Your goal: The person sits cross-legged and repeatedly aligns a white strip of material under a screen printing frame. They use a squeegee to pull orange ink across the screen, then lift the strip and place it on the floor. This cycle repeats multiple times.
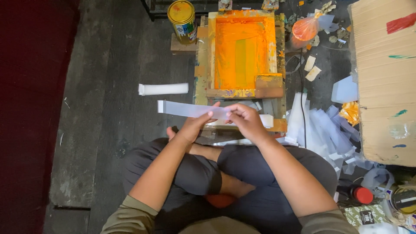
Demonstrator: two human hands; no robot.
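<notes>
Translucent plastic strip (190,109) hangs mid-frame, pinched in the grip of left hand (193,125) and right hand (245,121), just below the orange-inked screen frame (240,52), where a sagging end could smear on wet ink.

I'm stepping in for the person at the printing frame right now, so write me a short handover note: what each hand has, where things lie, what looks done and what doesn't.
Left hand: pinching the long clear plastic strip near its middle, the strip running out to the left.
Right hand: gripping the same strip at its right end.
The strip is held in the air just in front of the wooden printing frame, whose screen is covered in orange ink.
A stack of white strips lies on the floor left of the frame; many loose strips are piled to the right. A yellow-lidded can stands behind the frame.
Done: screen inked.
Left: the held strip is not laid down under the frame yet.
</notes>
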